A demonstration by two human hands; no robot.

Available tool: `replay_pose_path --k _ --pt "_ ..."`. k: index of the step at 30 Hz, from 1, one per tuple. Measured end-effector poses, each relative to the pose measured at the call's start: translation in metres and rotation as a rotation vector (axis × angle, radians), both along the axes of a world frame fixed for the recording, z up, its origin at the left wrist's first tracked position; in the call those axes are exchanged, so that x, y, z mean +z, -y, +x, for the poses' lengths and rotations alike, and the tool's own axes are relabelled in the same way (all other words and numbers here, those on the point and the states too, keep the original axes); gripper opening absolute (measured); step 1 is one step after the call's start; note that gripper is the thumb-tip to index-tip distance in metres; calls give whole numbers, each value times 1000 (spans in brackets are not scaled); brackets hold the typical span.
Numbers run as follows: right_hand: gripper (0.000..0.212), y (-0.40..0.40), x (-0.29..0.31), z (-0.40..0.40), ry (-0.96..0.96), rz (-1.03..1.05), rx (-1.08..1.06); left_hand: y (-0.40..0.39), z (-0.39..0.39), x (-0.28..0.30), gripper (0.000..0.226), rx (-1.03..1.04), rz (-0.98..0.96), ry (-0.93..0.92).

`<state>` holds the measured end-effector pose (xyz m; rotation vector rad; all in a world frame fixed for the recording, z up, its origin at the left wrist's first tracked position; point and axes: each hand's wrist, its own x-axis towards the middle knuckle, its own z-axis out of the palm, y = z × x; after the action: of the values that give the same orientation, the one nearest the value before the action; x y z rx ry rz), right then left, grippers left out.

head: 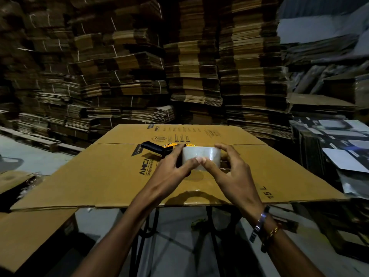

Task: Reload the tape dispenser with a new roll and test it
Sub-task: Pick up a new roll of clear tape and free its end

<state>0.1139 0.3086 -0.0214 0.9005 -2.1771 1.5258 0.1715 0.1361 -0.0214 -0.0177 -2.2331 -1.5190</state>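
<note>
Both hands on clear tape roll [200, 158], L hand [171, 172] gripping at 9, R hand [231, 176] at 3, black-yellow dispenser [159, 149] touching roll at 11, flat cardboard sheet [111, 176] beneath

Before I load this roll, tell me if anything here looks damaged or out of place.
Nothing stands out. Both hands, left hand and right hand, hold the clear tape roll above the flattened carton; the dispenser lies just behind it, looking intact.

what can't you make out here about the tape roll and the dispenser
- Head view: whether the clear tape roll is seated in the black and yellow tape dispenser; roll and hands cover the dispenser's front.
- The tape's loose end: hidden under the thumbs.
- Small print on the flattened brown cardboard box: too small.
</note>
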Motion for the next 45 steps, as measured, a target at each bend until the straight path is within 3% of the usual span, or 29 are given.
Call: replay_pose_path --k 5,12,18,25,32,45 --pt "42 -4 -3 -1 38 -15 92 5 1 -9 88 -53 71 -13" --pt "28 -6 -6 -5 13 -81 143 22 1 -23 95 -202 249 32" --pt "18 2 -14 1 -81 -84 119 15 1 -23 97 -149 177 -24" --pt "27 4 -20 -4 -61 -168 172 19 7 -28 91 -183 202 -56" --pt "17 -1 -18 -1 -31 -159 203 19 8 -33 97 -194 228 -54" --pt "49 -8 -14 1 5 25 292 12 6 -36 98 -237 531 -24"
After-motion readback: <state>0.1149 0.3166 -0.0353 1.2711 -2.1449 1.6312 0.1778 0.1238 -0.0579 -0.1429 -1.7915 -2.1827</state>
